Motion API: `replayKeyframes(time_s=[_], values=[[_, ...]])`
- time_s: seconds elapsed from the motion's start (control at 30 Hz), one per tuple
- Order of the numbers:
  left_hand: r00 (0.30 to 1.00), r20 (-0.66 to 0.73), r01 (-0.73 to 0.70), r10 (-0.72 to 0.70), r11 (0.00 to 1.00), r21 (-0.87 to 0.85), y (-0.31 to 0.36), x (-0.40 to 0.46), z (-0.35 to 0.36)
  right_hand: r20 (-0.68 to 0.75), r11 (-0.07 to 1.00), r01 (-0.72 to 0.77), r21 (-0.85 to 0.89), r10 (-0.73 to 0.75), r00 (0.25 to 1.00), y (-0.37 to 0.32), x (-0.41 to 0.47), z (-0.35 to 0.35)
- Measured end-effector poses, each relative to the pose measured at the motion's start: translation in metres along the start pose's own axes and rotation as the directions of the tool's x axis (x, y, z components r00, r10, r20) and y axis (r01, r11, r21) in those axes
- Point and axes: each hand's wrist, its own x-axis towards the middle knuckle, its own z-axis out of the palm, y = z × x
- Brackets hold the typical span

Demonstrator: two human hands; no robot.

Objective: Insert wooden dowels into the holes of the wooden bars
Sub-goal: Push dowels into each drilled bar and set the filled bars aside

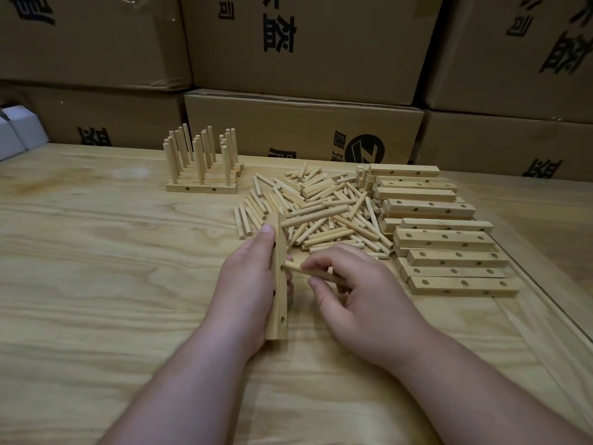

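Head view: dowel half under right hand

The left hand grips a bar while the right hand pinches a dowel at its hole.

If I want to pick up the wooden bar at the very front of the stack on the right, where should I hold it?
Grip the front bar across its narrow width near the middle, thumb on the near long side, fingers reaching down from above. It lies flat, and that near side is bare, while another bar sits tight behind it.
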Motion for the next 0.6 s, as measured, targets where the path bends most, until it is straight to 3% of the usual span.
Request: replayKeyframes(time_s=[0.23, 0.6], values=[[1.0, 0.018, -0.017, 0.017, 1.0, 0.005, -0.0006, 0.0001, -0.0006, -0.012, 0.999, 0.034, 0.019, -0.034, 0.999, -0.0003, 0.0013, -0.0016], [0.997, 0.069, -0.042, 0.038, 0.998, 0.057, -0.0042, 0.0034, -0.0031, 0.02, 0.996, -0.029, 0.083, 0.028, 0.999, 0.0027, 0.0005, -0.0039]])
